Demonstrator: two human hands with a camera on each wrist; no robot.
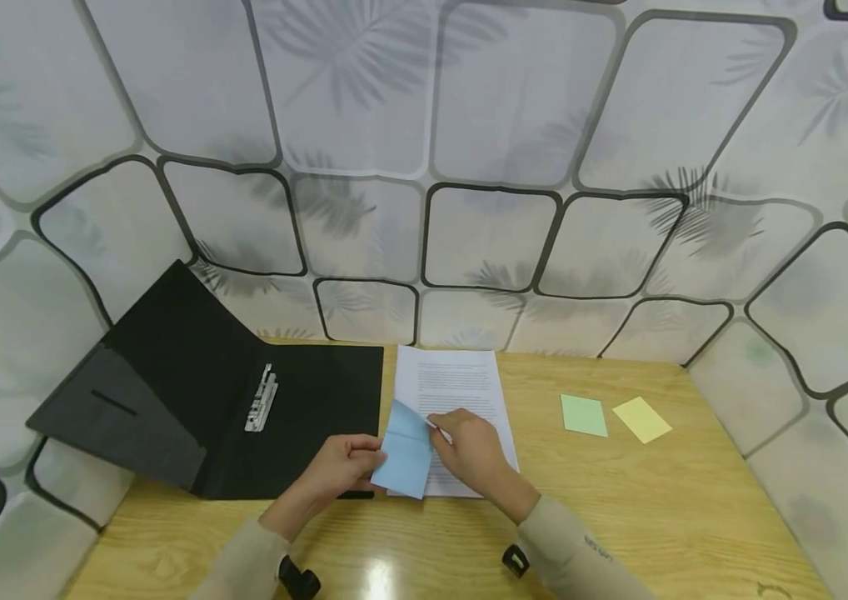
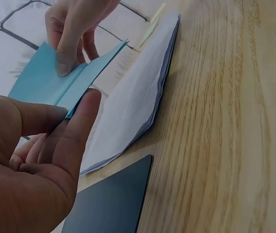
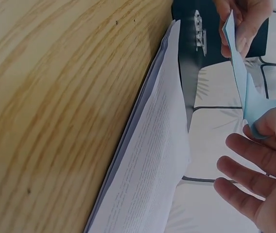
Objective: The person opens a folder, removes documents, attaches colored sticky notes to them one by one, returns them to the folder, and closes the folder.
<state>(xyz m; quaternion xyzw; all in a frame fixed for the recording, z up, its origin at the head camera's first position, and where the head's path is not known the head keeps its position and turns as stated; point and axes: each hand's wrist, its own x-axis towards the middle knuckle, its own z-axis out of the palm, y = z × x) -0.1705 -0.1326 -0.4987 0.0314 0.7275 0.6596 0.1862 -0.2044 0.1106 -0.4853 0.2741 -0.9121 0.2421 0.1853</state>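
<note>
A creased piece of light blue paper (image 1: 403,454) is held up between both hands, over the left edge of a stack of printed sheets (image 1: 469,387). The left hand (image 1: 341,467) pinches its lower left edge between thumb and fingers; the left wrist view shows this left hand (image 2: 36,155) close up, with a fold line across the blue paper (image 2: 45,77). At the opposite edge the right hand (image 1: 475,450) pinches the paper. In the right wrist view, thumb and index finger of the right hand (image 3: 269,160) grip it while the other fingers are spread.
A black folder (image 1: 319,400) with a metal clip (image 1: 262,400) lies open on the left, its cover raised against the patterned wall (image 1: 364,225). Green (image 1: 584,415) and yellow (image 1: 642,419) sticky notes lie on the wooden table (image 1: 619,500) to the right.
</note>
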